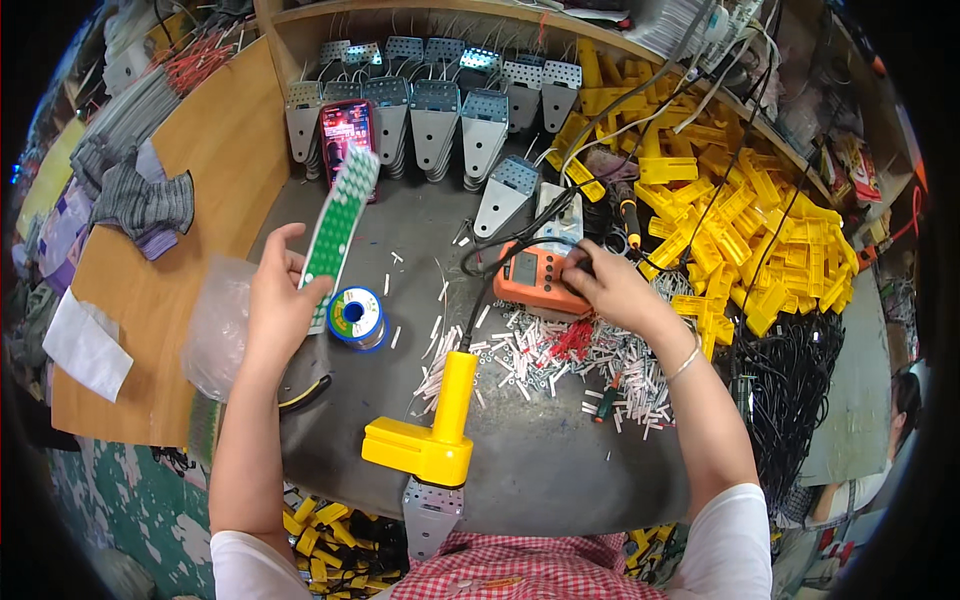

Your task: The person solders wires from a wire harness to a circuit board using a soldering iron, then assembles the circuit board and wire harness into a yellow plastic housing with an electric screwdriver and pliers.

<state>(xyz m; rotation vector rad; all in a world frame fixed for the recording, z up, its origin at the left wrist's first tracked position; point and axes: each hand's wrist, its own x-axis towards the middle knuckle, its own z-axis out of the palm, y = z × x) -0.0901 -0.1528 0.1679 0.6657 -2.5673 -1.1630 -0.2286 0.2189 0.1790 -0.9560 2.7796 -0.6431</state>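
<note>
My left hand (275,300) pinches a long green strip with rows of white dots (340,225), its upper end tilted away to the right. At the right end of an orange box with a small display and buttons (525,268), the bent fingers of my right hand (612,285) grip its edge; the fingertips are partly hidden. Beside the left hand lies a blue-rimmed spool of wire (357,318). Nearer me, a yellow plastic handle (453,400) with a black cable sits on a perforated metal plate (432,518) that juts over the table's front edge.
Metal plates (435,125) stand in rows at the back, with a phone (346,130) among them. Yellow plastic shells (740,215) heap up at right, above black cables (795,390). Small white tubes and screws (520,360) litter the table, and a screwdriver (607,397) lies among them.
</note>
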